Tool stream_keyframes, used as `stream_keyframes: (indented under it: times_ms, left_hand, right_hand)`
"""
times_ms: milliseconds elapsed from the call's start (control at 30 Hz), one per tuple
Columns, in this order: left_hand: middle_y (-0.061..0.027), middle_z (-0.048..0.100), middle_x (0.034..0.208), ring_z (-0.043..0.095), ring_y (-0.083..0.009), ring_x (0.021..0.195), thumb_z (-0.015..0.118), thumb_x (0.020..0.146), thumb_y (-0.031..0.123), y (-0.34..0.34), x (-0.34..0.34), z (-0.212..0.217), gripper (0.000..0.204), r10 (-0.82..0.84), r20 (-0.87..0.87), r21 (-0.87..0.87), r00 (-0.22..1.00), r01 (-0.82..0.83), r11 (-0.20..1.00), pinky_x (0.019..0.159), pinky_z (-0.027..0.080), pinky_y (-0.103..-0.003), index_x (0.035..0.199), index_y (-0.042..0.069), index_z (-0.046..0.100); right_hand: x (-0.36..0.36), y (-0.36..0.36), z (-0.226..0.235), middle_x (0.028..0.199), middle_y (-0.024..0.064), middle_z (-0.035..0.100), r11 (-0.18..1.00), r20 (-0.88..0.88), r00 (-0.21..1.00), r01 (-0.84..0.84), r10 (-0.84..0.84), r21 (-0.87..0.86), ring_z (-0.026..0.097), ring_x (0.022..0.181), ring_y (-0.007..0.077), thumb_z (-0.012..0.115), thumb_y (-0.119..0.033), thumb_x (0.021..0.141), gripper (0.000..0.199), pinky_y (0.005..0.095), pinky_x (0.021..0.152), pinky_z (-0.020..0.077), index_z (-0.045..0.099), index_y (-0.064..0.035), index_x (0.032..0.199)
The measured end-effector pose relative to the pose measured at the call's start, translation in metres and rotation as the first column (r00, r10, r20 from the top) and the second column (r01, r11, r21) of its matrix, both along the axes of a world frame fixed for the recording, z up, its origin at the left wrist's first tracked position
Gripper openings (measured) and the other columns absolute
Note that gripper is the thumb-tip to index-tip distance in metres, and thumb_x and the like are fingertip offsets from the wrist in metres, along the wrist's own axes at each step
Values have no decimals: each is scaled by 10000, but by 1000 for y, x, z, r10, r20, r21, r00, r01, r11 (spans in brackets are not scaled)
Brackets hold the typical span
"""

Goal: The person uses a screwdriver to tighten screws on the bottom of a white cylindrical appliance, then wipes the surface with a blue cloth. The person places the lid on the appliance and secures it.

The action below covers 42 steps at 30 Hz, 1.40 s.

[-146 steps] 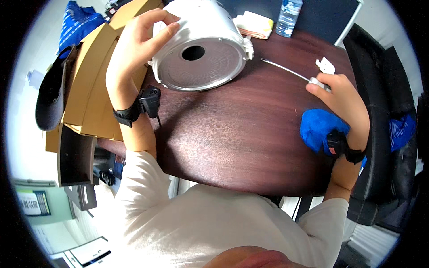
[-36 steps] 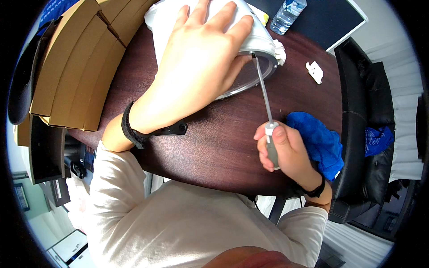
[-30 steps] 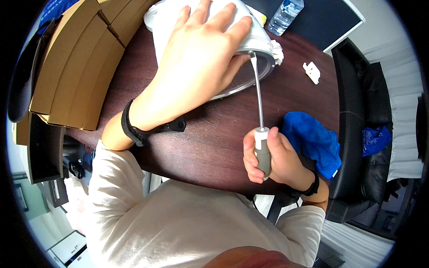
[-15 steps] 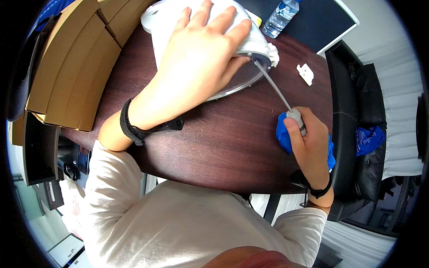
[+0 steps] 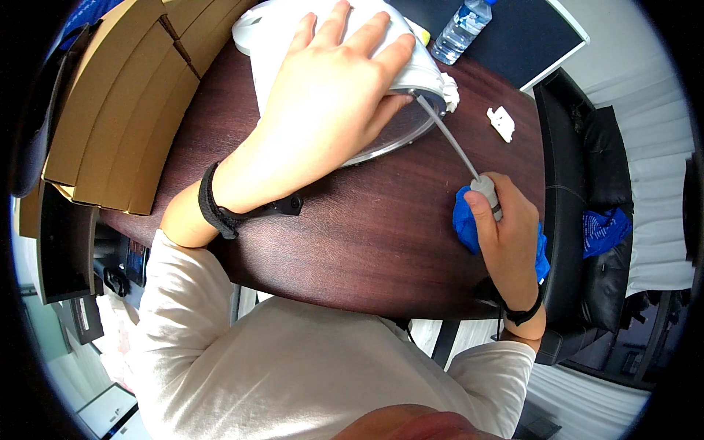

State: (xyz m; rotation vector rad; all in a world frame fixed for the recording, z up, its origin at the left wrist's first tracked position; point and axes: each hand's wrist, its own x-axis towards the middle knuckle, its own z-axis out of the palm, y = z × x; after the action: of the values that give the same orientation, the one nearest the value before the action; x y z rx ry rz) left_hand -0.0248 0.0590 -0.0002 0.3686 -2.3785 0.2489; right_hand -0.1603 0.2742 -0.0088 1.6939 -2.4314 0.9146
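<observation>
A glossy white rounded housing (image 5: 271, 55) lies on the dark wooden table, with a see-through panel in a shiny rim along its near side. My left hand (image 5: 330, 92) rests on top of it, fingers spread, thumb by the small screws at the rim. In my right hand (image 5: 506, 224), the fingers close around the grey handle of a screwdriver (image 5: 451, 139). Its long shaft slants up and left, the tip at the rim close to my left thumb. Behind the right hand sits a crumpled blue cloth (image 5: 464, 220), partly hidden.
Brown cardboard boxes (image 5: 117, 110) line the table's left side. A water bottle (image 5: 462, 33) stands at the back, with a small white plastic piece (image 5: 501, 124) to its right. White crumpled tissue (image 5: 449, 92) touches the housing's right side. Beyond the table is a black sofa (image 5: 565, 213).
Almost nothing differs. The housing and my left hand have shifted very slightly; the screwdriver keeps its place at the rim.
</observation>
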Motion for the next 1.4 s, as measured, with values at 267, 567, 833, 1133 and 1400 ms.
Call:
stream_keyframes:
  times_ms: [267,567,833,1133,1400]
  left_hand:
    - [-138,537,1334,472,-412,1250,737,773,236,-1,0,1,563,-12,3,-1,1000,12,1000,1037,374,-521,1296,128,558]
    - [-136,545,1323,480,-400,1238,741,762,215,0,-1,2,560,1,4,-14,1000,-1,1000,1015,393,-493,1284,119,562]
    - [-129,545,1331,484,-394,1238,745,752,201,0,-1,1,560,17,5,-25,1000,-16,1000,1006,406,-470,1277,122,568]
    - [-126,542,1335,482,-402,1240,745,752,212,0,-1,1,570,10,9,-17,1000,-10,1000,1017,395,-486,1286,128,564]
    - [-132,538,1339,471,-402,1256,744,752,211,1,-1,0,579,21,6,-17,1000,-21,1000,1037,373,-510,1294,127,560]
  right_hand:
    - [-1,0,2,799,187,655,1000,-39,999,16,-16,7,661,692,352,712,-260,861,302,369,580,502,621,8,967]
    - [0,2,-2,790,179,653,1000,-16,1000,16,-16,10,657,681,340,708,-269,869,299,359,572,497,623,1,966]
    - [-2,2,-1,786,178,655,1000,-51,999,15,-15,-3,657,670,341,715,-273,860,307,360,571,500,627,1,967]
    - [0,0,3,810,181,664,1000,-47,999,13,-13,-5,666,694,342,717,-258,855,293,364,585,508,630,3,959]
    - [1,1,3,802,176,661,1000,-64,998,21,-20,11,665,695,339,709,-268,863,297,358,589,509,630,2,959]
